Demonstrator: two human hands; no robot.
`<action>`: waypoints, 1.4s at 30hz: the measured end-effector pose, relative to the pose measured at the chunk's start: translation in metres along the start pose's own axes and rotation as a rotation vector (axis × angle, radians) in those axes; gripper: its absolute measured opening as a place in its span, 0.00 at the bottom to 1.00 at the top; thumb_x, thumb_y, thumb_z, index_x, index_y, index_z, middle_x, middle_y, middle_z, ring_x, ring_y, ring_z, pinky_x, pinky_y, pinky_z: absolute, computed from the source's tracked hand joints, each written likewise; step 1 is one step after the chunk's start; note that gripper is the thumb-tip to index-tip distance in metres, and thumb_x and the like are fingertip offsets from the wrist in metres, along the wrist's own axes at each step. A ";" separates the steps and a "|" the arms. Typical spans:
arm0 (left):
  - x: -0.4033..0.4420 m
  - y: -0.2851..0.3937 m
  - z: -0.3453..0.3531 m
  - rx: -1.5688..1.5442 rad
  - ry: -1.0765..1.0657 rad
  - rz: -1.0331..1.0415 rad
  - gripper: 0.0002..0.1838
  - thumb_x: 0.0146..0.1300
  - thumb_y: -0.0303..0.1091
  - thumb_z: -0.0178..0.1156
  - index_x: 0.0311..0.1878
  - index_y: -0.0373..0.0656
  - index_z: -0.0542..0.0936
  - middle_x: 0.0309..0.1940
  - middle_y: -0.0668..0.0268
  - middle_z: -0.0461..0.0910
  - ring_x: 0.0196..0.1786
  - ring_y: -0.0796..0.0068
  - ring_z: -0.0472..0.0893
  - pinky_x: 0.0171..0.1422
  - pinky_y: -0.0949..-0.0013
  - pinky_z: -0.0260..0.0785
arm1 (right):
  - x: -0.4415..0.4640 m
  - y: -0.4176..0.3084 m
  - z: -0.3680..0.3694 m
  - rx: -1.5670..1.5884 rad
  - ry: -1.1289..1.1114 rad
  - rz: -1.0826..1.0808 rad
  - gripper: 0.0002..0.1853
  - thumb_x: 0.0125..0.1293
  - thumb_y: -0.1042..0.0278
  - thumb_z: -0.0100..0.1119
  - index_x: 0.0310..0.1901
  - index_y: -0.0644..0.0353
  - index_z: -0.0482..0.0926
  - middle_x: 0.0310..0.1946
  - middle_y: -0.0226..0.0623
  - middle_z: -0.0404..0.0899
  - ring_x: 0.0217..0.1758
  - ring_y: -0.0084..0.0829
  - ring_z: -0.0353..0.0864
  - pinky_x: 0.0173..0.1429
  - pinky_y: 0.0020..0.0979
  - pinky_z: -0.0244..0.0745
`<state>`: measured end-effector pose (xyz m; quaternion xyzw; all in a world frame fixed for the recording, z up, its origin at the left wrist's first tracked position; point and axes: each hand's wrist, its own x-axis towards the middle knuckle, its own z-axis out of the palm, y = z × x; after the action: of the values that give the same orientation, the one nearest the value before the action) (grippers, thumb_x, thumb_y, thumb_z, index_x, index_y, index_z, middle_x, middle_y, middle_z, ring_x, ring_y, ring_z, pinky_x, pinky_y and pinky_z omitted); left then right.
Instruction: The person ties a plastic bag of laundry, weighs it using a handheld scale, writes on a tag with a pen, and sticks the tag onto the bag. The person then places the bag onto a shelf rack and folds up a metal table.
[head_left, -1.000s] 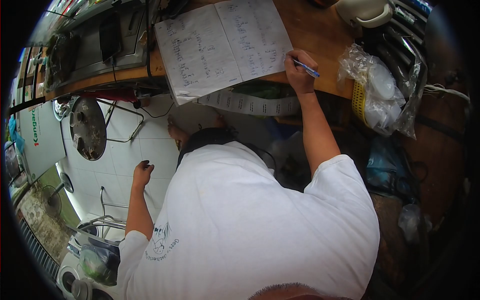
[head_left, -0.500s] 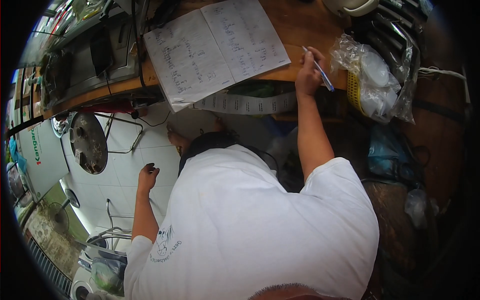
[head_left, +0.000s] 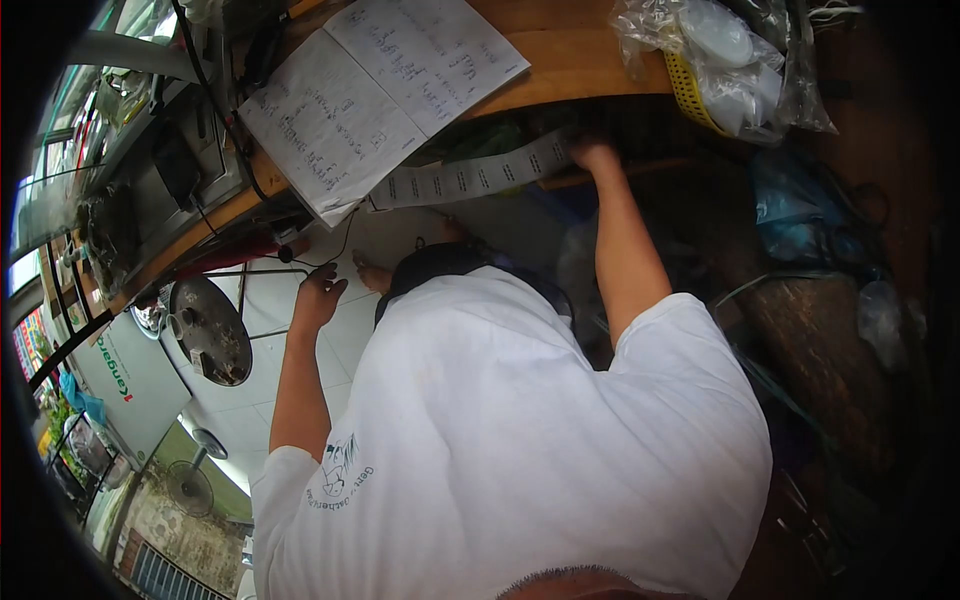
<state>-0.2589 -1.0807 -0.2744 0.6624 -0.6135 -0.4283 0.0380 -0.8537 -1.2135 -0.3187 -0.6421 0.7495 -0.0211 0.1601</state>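
Your left hand (head_left: 321, 296) hung loosely open, holding nothing. The notebook (head_left: 385, 90) lay open on the desk (head_left: 580, 50), both pages already carrying writing, some paper bare. Your right hand (head_left: 597, 156) was beside the printed strip (head_left: 478, 178); its grip couldn't be told.
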 end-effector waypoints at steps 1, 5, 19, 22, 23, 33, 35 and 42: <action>0.004 0.006 -0.004 0.019 -0.013 0.014 0.26 0.62 0.37 0.68 0.61 0.35 0.79 0.50 0.50 0.85 0.48 0.57 0.85 0.52 0.61 0.78 | 0.003 0.008 0.014 0.008 0.005 -0.001 0.25 0.58 0.59 0.70 0.57 0.57 0.82 0.51 0.54 0.84 0.55 0.56 0.82 0.60 0.47 0.78; 0.008 0.049 -0.009 0.000 -0.039 0.083 0.26 0.60 0.36 0.69 0.61 0.35 0.79 0.51 0.49 0.84 0.50 0.54 0.85 0.54 0.59 0.78 | -0.003 0.014 0.026 0.313 0.076 0.000 0.23 0.56 0.63 0.69 0.54 0.59 0.81 0.49 0.56 0.83 0.54 0.57 0.82 0.58 0.47 0.78; 0.059 0.288 -0.010 -0.166 -0.141 0.917 0.44 0.54 0.35 0.76 0.73 0.41 0.65 0.68 0.51 0.68 0.71 0.48 0.69 0.76 0.58 0.62 | -0.119 -0.179 -0.266 0.526 0.137 -0.817 0.21 0.52 0.93 0.57 0.46 0.60 0.73 0.38 0.37 0.81 0.39 0.38 0.84 0.41 0.32 0.78; 0.069 0.286 -0.002 -0.283 0.046 0.895 0.46 0.53 0.34 0.76 0.74 0.39 0.63 0.70 0.49 0.66 0.71 0.49 0.69 0.76 0.57 0.63 | -0.073 -0.201 -0.280 0.534 0.170 -0.848 0.19 0.58 0.89 0.63 0.48 0.58 0.73 0.38 0.36 0.83 0.39 0.34 0.86 0.40 0.31 0.79; 0.064 0.291 -0.003 -0.347 0.186 0.842 0.44 0.55 0.34 0.76 0.72 0.38 0.65 0.72 0.48 0.63 0.72 0.50 0.67 0.74 0.58 0.65 | -0.060 -0.211 -0.280 0.518 0.196 -0.860 0.19 0.58 0.87 0.65 0.48 0.58 0.73 0.37 0.35 0.82 0.38 0.30 0.85 0.41 0.30 0.78; 0.065 0.297 0.008 -0.653 0.434 0.390 0.18 0.66 0.32 0.66 0.55 0.32 0.78 0.38 0.53 0.86 0.37 0.64 0.86 0.45 0.63 0.76 | 0.036 -0.243 -0.187 0.754 0.545 -0.544 0.21 0.58 0.70 0.75 0.51 0.58 0.76 0.43 0.38 0.84 0.44 0.35 0.85 0.47 0.33 0.79; 0.065 0.299 0.011 -0.801 0.573 0.243 0.12 0.66 0.32 0.65 0.44 0.31 0.81 0.33 0.54 0.86 0.36 0.67 0.85 0.44 0.65 0.76 | 0.022 -0.258 -0.159 0.665 0.913 -0.532 0.25 0.58 0.65 0.77 0.52 0.61 0.73 0.43 0.42 0.83 0.44 0.44 0.86 0.48 0.37 0.80; 0.077 0.281 0.027 -1.050 0.516 0.033 0.15 0.65 0.33 0.66 0.46 0.29 0.78 0.33 0.56 0.85 0.33 0.65 0.84 0.42 0.63 0.76 | -0.032 -0.258 -0.095 1.126 0.181 -0.229 0.17 0.60 0.73 0.72 0.47 0.64 0.75 0.35 0.36 0.82 0.38 0.26 0.82 0.43 0.30 0.78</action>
<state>-0.5037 -1.2012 -0.1700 0.6280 -0.3004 -0.4992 0.5158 -0.6286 -1.2439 -0.1608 -0.5306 0.5593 -0.4883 0.4089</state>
